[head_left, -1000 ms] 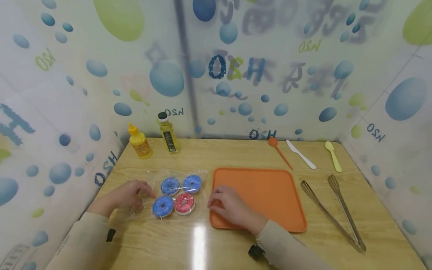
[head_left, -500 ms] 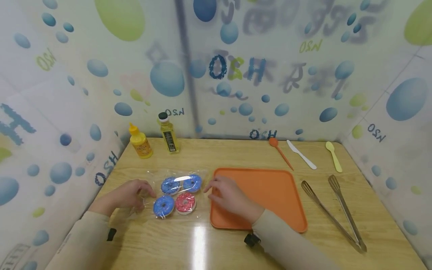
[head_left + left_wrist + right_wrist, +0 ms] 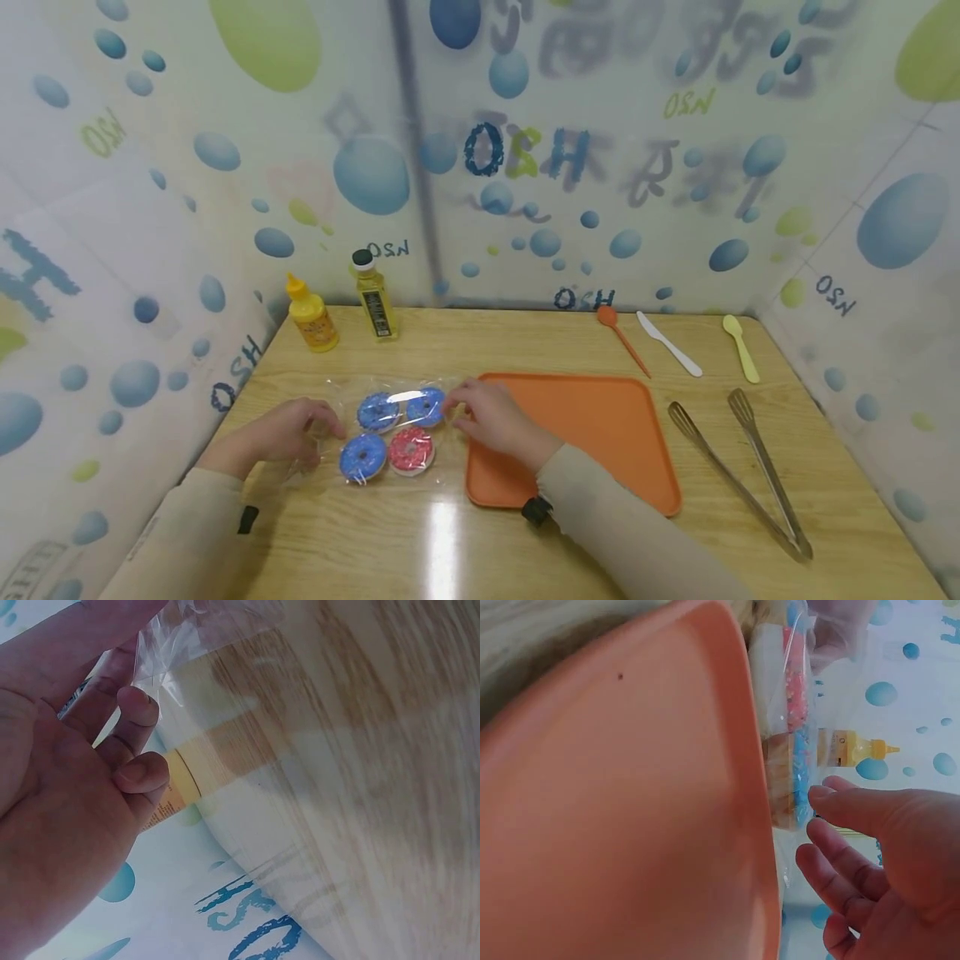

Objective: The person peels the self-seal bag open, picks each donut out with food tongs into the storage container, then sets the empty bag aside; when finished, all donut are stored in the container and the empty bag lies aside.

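Wooden table [image 3: 360, 542] | donut packet [image 3: 390, 432] | left fingers [image 3: 138, 709] pinch its edge | right fingers [image 3: 831, 880] loose at opposite side

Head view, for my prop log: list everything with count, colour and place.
Table: 1, light wood, lower half
Tray: 1, orange, table centre-right
Clear bag: 1, transparent, left of tray
Blue doughnuts: 3, blue, in bag
Red doughnut: 1, red, in bag
Tongs: 1, silver, right of tray
Squeeze bottle: 1, yellow, back left
Tall bottle: 1, pale yellow, beside squeeze bottle
Long spoon: 1, orange, behind tray
Knife: 1, white, back right
Short spoon: 1, pale yellow, back right corner
Walls: 3, white with blue and green spots, around table
Sleeves: 2, beige, foreground
Wrist pieces: 2, black, by cuffs
Left hand: 1, bare, at bag's left end
Right hand: 1, bare, by bag's right end
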`<state>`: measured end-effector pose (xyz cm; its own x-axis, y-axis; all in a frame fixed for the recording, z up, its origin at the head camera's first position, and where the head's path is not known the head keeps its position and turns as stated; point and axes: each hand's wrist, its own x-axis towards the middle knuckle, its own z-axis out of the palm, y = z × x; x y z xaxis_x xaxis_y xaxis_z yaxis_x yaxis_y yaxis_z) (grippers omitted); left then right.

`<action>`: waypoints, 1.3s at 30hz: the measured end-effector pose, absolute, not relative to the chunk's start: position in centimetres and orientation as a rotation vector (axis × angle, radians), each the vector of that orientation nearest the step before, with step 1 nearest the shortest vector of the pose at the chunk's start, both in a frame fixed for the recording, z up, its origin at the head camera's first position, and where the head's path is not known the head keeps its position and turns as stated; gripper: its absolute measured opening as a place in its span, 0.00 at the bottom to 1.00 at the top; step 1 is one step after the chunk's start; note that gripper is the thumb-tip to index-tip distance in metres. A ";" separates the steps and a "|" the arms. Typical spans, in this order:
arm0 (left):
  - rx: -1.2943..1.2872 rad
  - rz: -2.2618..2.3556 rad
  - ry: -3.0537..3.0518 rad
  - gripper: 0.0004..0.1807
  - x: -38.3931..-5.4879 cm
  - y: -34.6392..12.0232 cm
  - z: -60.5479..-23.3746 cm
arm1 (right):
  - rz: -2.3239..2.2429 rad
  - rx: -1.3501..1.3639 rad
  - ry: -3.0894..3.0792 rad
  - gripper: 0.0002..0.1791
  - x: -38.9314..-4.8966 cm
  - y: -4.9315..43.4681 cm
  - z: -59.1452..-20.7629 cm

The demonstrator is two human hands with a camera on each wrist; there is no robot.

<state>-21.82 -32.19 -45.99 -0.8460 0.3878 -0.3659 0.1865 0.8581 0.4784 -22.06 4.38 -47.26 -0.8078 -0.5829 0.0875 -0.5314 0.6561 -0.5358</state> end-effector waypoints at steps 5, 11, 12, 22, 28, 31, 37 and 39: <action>0.409 0.614 2.566 0.24 -21.8 -32.2 -46.2 | -0.835 -0.917 2.775 0.08 -22.3 4.3 -47.5; 0.431 0.600 2.579 0.23 -21.9 -32.3 -46.2 | -0.839 -0.894 2.796 0.04 -22.5 4.1 -47.6; 0.432 0.599 2.581 0.23 -21.9 -32.2 -46.2 | -0.840 -0.887 2.800 0.03 -22.5 4.1 -47.6; 0.443 0.599 2.591 0.22 -21.6 -32.1 -45.9 | -0.836 -0.820 2.835 0.02 -22.6 4.5 -47.7; 0.481 0.600 2.599 0.23 -21.5 -31.9 -45.7 | -0.838 -0.824 2.844 0.02 -22.5 5.4 -47.9; 0.496 0.606 2.596 0.22 -21.5 -31.9 -45.6 | -0.817 -0.825 2.857 0.01 -22.4 5.9 -48.0; 0.465 0.605 2.593 0.22 -21.6 -32.0 -45.6 | -0.786 -0.831 2.883 0.02 -22.4 6.5 -48.2; 0.466 0.607 2.587 0.22 -21.6 -32.1 -45.7 | -0.785 -0.814 2.873 0.02 -22.4 6.6 -48.3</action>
<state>-21.61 -32.05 -45.74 -0.8465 0.4119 -0.3374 0.2190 0.8469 0.4846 -22.40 6.61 -48.28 -0.8597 -0.5039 0.0833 -0.4763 0.7320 -0.4872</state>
